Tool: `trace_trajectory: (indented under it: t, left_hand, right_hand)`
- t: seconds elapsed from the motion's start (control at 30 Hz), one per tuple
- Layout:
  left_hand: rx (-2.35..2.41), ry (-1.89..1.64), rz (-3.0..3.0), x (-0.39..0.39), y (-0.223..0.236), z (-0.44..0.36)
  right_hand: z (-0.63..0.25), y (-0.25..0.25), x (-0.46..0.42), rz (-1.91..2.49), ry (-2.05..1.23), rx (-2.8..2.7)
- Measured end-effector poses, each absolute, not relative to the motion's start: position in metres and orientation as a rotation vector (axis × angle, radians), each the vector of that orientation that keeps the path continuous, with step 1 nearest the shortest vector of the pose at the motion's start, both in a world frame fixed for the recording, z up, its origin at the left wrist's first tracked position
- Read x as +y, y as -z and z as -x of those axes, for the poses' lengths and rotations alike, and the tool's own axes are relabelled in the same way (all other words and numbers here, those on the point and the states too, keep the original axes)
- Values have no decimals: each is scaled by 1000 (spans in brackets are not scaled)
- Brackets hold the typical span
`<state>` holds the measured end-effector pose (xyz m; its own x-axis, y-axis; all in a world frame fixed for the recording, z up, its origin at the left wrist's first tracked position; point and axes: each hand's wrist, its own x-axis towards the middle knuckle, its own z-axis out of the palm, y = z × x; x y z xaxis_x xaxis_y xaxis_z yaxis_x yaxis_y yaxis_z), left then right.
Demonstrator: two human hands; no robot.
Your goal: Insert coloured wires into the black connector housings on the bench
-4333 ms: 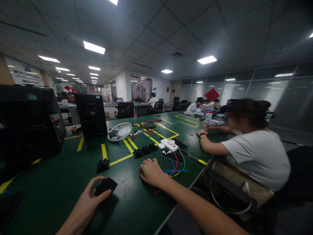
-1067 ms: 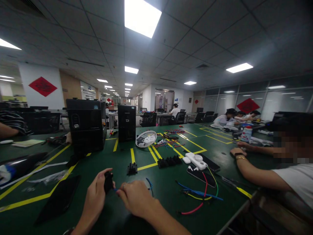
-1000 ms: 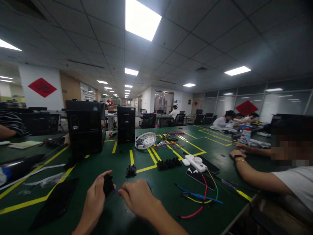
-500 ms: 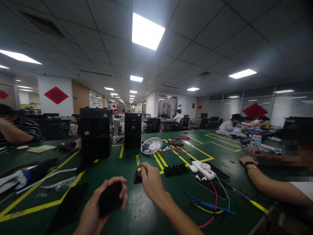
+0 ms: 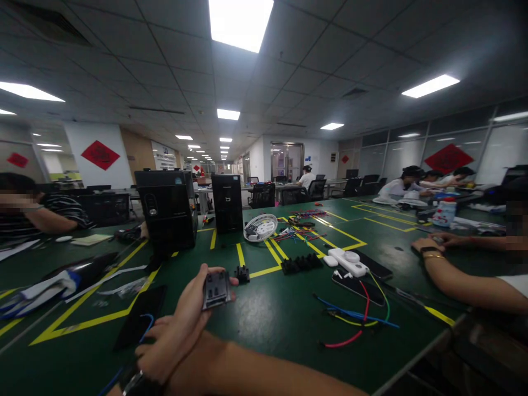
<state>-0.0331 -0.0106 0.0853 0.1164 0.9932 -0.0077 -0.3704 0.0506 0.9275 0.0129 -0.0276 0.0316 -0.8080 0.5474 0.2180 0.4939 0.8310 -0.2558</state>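
My left hand (image 5: 187,308) is raised above the green table (image 5: 268,313) and grips a small black connector block (image 5: 216,290) between thumb and fingers, its slotted face turned toward me. My right forearm crosses in from the lower right. My right hand (image 5: 160,352) lies curled over my left wrist, by the watch (image 5: 134,379). A thin blue wire (image 5: 145,322) loops out just above its fingers and seems pinched in them. Another small black connector (image 5: 242,273) rests on the table just beyond the block.
A row of black connectors (image 5: 301,263), a white power strip (image 5: 346,262), a phone (image 5: 350,283) and loose coloured wires (image 5: 355,319) lie to the right. A black mat (image 5: 140,316) lies left. Two black towers (image 5: 167,212) and a white fan (image 5: 259,227) stand behind. A co-worker's arm (image 5: 449,278) rests at right.
My left hand has lifted the black block and turned its slotted face toward me. My right hand has drawn back from the table's middle and crossed under to my left wrist, with a blue wire.
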Motion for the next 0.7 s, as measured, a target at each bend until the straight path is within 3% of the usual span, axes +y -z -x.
trace_trajectory:
  t: [0.13,0.3,0.47,0.6,0.7]
  left_hand:
    - [1023,-1245,-985,37,-48,46]
    - [981,-1203,-1123,53,-23,-7]
    - [1060,-1330,-1409,74,-17,-48]
    - [1321,-1352,-1826,97,-10,-16]
    - [1415,-1176,-2256,103,3,18]
  right_hand:
    - [-93,-13,-43,869,-60,-2648]
    - [-163,-26,-28,1241,-103,-2137]
    - [-183,-39,31,1226,-143,-2179]
    - [-194,-32,74,1439,-70,-2262]
    - [-194,-21,100,1488,-102,-2335]
